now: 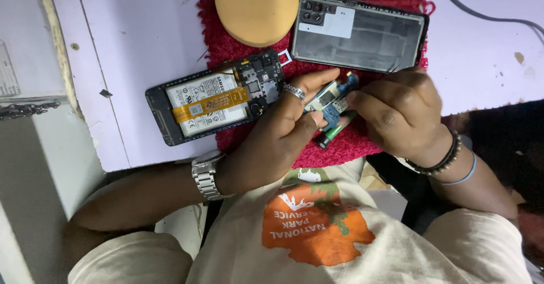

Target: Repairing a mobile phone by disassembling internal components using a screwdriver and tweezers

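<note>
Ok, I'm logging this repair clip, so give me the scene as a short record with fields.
left hand: grips a small blue circuit board, ring on one finger, metal watch on wrist
right hand: pinches the same board, beaded bracelet on wrist
below board: green-tipped tool, partly hidden
opened phone: battery exposed, orange flex cable across it
back cover: inside up, on red mat
round tan pad: on the mat's upper edge

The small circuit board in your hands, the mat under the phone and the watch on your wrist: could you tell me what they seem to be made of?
Small circuit board: blue laminate with metal parts, judging by shiny silver patches.
Red mat: apparently fluffy textile; its surface is looped and fuzzy.
Watch: probably steel; the linked band gleams silver.
</note>
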